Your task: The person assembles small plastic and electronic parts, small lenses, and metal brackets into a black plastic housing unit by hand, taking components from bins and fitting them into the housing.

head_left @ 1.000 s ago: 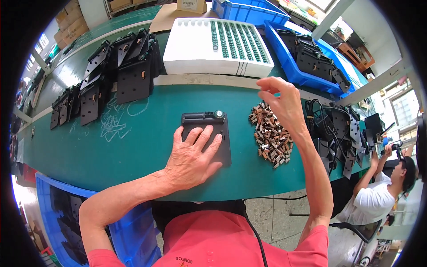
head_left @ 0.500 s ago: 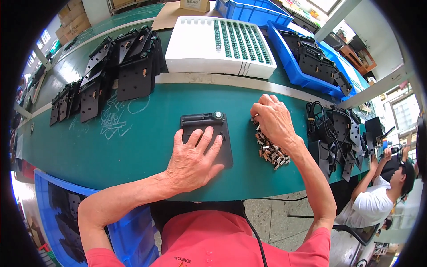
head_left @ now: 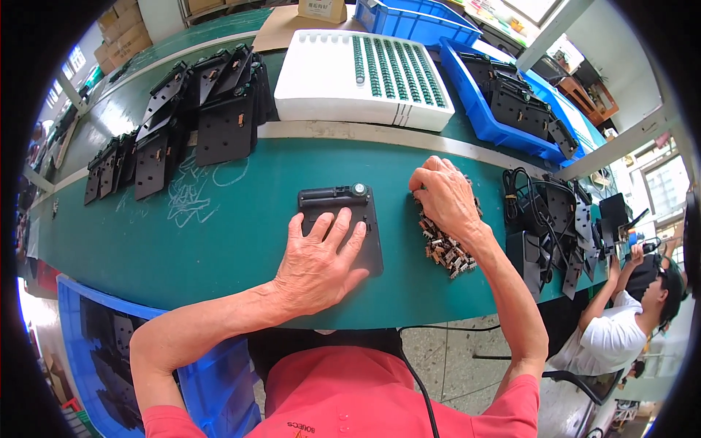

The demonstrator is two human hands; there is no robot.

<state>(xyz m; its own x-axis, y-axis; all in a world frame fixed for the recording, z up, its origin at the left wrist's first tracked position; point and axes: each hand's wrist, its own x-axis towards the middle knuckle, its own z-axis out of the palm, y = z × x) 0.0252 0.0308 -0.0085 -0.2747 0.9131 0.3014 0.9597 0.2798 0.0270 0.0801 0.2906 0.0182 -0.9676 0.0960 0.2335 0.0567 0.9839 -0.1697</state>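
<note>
On the green surface (head_left: 241, 270), a black plate (head_left: 371, 248) lies flat near the front edge, with a cylinder (head_left: 323, 194) and a round knob (head_left: 358, 190) along its far end. The left hand (head_left: 318, 259) rests on the plate, fingers spread wide. The right hand (head_left: 447, 197) is positioned over the pile of small parts (head_left: 447, 252), right of the plate, fingers bent and drawn narrow; whether a part is gripped cannot be told. Beyond the plate stands a white foam tray (head_left: 314, 80).
</note>
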